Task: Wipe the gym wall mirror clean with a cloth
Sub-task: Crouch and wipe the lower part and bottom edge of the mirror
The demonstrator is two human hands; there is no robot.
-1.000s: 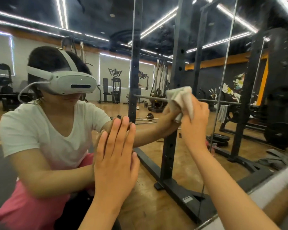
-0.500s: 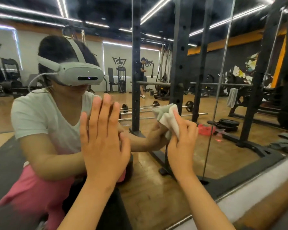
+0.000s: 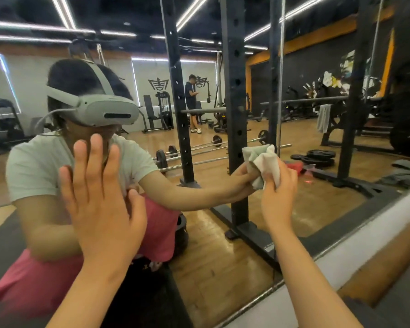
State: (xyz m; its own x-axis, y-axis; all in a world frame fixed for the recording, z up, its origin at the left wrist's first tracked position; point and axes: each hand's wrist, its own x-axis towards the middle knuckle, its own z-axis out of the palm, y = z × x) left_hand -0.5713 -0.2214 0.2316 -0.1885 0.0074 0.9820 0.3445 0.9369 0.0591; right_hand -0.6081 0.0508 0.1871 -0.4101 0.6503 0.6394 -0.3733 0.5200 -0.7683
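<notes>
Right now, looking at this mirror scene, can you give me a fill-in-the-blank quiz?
1. The right hand grips a bunched ____.
2. The left hand lies flat, fingers straight, against the wall ____.
3. In the reflection, barbells lie on the wooden ____.
Missing words: cloth; mirror; floor.

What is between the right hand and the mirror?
In the head view, only the bunched cloth: the right hand grips it against the mirror, where it meets its own reflection.

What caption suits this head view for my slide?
Right hand holds a bunched cloth against the gym mirror; left hand flat on it.
</notes>
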